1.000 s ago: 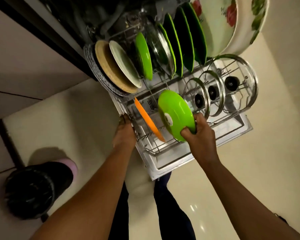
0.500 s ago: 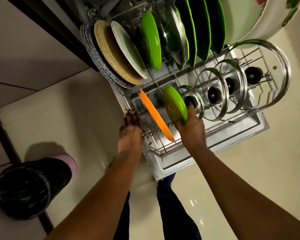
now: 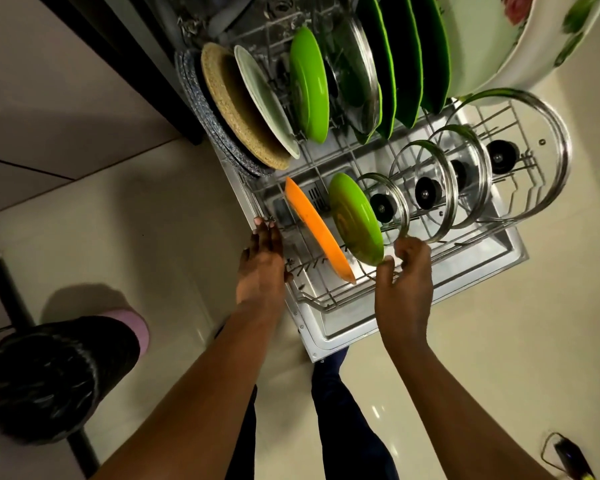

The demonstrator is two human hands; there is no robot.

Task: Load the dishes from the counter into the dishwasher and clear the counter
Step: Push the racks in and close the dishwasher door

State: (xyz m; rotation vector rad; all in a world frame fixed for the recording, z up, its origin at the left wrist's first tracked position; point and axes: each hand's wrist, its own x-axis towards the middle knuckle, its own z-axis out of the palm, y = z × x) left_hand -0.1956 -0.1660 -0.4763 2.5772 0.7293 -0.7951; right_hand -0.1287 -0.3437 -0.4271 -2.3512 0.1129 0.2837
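— What's changed since a second ago?

— Since then the small green plate (image 3: 355,218) has gone from my right hand (image 3: 404,282) into the front row of the rack (image 3: 329,301). A second back I was carrying it by its lower edge above the tines; now it stands on edge in its slot, leaning a little, between the orange plate (image 3: 317,230) on its left and the smallest glass lid (image 3: 387,207) on its right.

— Are you still gripping it?

— No. My right hand has come off it. The fingers are loosely curled and hold nothing; the thumb tip sits right at the plate's bottom rim, and I cannot tell whether it touches.

— And the left hand?

— My left hand (image 3: 262,268) has stayed where it was, on the left edge of the rack, fingers laid out straight along the wire and frame, pressing rather than clutching.

— What else is loaded?

— Three more glass lids stand in a line to the right of the small one, each larger than the last, the biggest (image 3: 548,157) at the far end. In the back row, left to right: a woven round mat (image 3: 229,105), a white plate (image 3: 262,98), another green plate (image 3: 309,84), a steel-rimmed lid (image 3: 357,74), then several dark green plates (image 3: 406,57). A flowered bowl (image 3: 520,39) fills the upper right corner.

— Anything off the rack?

— The open dishwasher door (image 3: 347,336) lies under the rack, and a black-lined bin (image 3: 49,379) stands on the floor to my left.
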